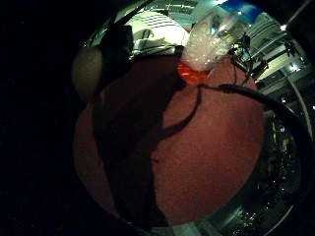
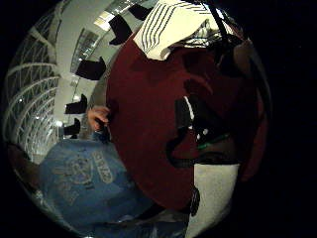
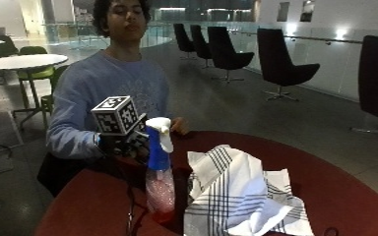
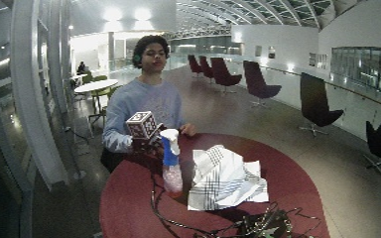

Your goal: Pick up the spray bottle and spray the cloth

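A spray bottle (image 3: 159,184) stands upright on the round red table (image 3: 333,182); it has a white trigger head, a blue neck and a clear body with orange-red liquid at the bottom. My gloved right hand (image 3: 125,145) hovers just behind it at neck height, apart from it and holding nothing. In the little finger side palm view the bottle (image 1: 206,46) stands a short way off on the table (image 1: 211,147). A white cloth (image 3: 241,196) with dark stripes lies crumpled beside the bottle. The thumb side palm view shows the cloth (image 2: 168,25) too.
The person's bare left hand (image 3: 178,126) rests at the table's far edge. A black cable (image 3: 131,206) runs across the table by the bottle. A tangle of cables and gear (image 4: 263,225) lies at the near edge. Black chairs (image 3: 281,64) stand well behind.
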Available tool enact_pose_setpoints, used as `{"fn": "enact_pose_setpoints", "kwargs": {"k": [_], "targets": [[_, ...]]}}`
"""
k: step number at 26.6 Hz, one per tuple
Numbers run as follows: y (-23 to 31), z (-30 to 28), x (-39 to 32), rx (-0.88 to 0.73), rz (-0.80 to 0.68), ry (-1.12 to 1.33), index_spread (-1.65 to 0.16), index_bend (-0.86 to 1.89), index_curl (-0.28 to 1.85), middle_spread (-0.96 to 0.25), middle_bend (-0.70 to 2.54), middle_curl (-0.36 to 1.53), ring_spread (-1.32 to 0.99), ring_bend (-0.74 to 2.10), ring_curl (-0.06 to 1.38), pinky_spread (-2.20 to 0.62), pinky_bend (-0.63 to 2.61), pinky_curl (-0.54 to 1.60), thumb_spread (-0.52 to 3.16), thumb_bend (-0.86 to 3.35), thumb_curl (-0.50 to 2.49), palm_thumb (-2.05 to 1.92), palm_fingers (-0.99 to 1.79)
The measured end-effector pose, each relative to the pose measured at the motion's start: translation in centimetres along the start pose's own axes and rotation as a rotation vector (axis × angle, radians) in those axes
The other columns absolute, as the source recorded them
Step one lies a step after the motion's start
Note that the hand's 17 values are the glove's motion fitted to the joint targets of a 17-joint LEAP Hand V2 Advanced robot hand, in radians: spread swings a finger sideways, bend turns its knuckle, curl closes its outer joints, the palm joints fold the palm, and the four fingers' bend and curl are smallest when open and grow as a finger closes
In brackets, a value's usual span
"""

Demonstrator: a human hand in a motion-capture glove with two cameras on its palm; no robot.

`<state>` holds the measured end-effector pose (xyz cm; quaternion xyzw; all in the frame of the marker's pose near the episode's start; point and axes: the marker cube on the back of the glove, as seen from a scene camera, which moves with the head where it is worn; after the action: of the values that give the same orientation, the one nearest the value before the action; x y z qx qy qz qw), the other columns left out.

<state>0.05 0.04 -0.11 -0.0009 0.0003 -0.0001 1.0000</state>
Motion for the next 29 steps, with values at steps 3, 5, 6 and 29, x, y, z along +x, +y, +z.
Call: {"fn": "enact_pose_setpoints", "kwargs": {"k": [3, 5, 6, 29], "targets": [[-0.1, -0.3, 0.1, 0.012, 0.009, -0.008, -0.17, 0.37, 0.15, -0.03, 0.38, 0.15, -0.01, 0.35, 0.13, 0.11, 0.16, 0.07, 0.54, 0.35, 0.13, 0.54, 0.93], [-0.1, -0.5, 0.3, 0.033, 0.023, -0.023, -0.19, 0.37, 0.20, -0.04, 0.39, 0.18, -0.01, 0.36, 0.17, 0.13, 0.16, 0.10, 0.65, 0.36, 0.15, 0.57, 0.91], [-0.1, -0.7, 0.4, 0.046, 0.031, -0.033, -0.20, 0.37, 0.22, -0.04, 0.39, 0.19, -0.01, 0.36, 0.18, 0.14, 0.15, 0.11, 0.70, 0.36, 0.16, 0.58, 0.90], [0.5, -1.7, 3.2, 0.370, 0.205, -0.870, -0.34, 0.10, 0.25, -0.02, 0.29, 0.31, 0.01, 0.31, 0.27, 0.19, 0.28, 0.26, 1.12, 0.20, 0.27, 0.61, 0.66]]}}
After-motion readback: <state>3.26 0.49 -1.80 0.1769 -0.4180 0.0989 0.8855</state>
